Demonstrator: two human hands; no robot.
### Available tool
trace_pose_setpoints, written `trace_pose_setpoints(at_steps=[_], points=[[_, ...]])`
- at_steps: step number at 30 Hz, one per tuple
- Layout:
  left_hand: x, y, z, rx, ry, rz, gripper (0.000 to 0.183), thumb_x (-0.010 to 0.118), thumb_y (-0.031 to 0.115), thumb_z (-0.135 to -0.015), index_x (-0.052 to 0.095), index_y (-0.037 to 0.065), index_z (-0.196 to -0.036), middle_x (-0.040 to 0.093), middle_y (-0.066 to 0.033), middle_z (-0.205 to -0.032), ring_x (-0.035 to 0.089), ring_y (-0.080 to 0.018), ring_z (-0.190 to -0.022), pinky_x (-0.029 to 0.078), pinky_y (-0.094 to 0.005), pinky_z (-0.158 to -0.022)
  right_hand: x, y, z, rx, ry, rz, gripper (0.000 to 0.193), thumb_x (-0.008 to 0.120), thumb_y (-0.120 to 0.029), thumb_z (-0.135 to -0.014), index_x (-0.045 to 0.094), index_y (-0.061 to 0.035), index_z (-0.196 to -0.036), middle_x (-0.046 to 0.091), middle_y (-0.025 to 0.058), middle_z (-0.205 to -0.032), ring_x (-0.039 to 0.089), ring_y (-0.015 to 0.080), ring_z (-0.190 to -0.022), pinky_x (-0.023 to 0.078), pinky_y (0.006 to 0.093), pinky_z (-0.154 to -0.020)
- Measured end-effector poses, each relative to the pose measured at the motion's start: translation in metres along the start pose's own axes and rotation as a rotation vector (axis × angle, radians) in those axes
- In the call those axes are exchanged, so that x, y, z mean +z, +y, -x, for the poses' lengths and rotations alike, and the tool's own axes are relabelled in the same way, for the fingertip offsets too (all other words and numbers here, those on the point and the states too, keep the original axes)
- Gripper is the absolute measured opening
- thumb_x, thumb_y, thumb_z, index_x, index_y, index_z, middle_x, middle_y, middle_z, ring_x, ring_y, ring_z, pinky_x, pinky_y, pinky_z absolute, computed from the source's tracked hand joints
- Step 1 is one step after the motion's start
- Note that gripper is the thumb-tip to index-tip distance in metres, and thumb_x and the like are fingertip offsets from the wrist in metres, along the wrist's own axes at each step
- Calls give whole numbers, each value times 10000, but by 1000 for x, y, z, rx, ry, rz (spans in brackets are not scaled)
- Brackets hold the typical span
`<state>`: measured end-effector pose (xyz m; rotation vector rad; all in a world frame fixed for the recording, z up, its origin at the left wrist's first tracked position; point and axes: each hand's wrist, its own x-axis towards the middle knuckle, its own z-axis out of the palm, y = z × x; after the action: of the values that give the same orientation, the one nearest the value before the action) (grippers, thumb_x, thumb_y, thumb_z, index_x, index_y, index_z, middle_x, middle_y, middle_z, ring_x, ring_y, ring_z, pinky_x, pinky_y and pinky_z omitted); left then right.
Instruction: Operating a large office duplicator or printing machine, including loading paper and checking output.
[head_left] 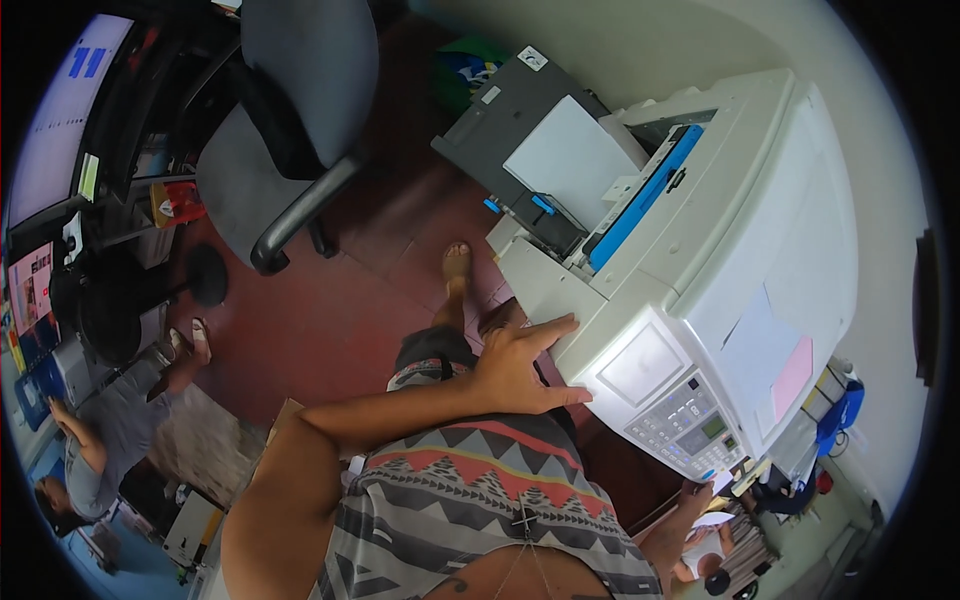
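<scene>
A large white copier-like machine (625, 300) stands on my right, with a keypad panel (682, 420) at its near corner. My left hand (525, 368) rests against the machine's near left edge, thumb and fingers spread, holding nothing. My right hand (697, 493) is at the panel's lower corner, by a small blue button. Only part of that hand shows, and its fingers are too small and hidden to read. White paper (570, 145) lies on the machine's dark feed tray (505, 120), beside a long blue bar (645, 195). On the lid are a white sheet (755, 330) and a pink sheet (793, 380).
A grey office chair (285, 130) stands on the red floor (320, 310) ahead to the left. Monitors (65, 110) line the far left. One person (130, 430) sits at the lower left, another (708, 550) at the lower right. A pale wall (680, 45) runs behind the machine.
</scene>
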<state>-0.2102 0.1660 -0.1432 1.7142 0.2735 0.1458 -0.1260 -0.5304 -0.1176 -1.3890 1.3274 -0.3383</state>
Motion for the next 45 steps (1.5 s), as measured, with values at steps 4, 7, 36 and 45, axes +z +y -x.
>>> trace_pose_setpoints(at_steps=[4, 7, 36, 45], points=[[-3, -1, -3, 8, -47, -16, 882, 950, 422, -651, 606, -46, -1313, 694, -240, -1235, 750, -318, -972, 593, -351, -846, -3, 0, -1, -41, -97, 50, 362, 415, -311, -1093, 606, -89, -1305, 672, 98, -1204, 655, 294, -1147, 607, 535, -917], [-4, -4, -6, 62, -43, -32, 880, 950, 425, -651, 607, -51, -1306, 695, -250, -1225, 752, -324, -970, 595, -348, -847, 0, 0, 4, 11, -111, -30, 359, 398, -316, -1099, 614, -104, -1291, 677, 87, -1106, 672, 286, -1067, 595, 560, -940], [-5, -2, -7, -1, -89, -29, 828, 950, 412, -652, 632, -81, -1237, 688, -264, -1234, 739, -330, -1030, 584, -355, -893, 6, -2, 15, 56, 3, -55, 387, 382, -312, -1100, 579, -88, -1347, 656, 123, -1247, 656, 314, -1137, 582, 583, -959], [-5, 0, -8, 41, -67, -40, 826, 955, 399, -644, 635, -86, -1230, 690, -263, -1229, 738, -327, -1038, 579, -353, -905, 2, -1, 18, 43, -34, -38, 371, 409, -338, -1099, 585, -129, -1351, 649, 103, -1320, 646, 320, -1194, 561, 544, -987]])
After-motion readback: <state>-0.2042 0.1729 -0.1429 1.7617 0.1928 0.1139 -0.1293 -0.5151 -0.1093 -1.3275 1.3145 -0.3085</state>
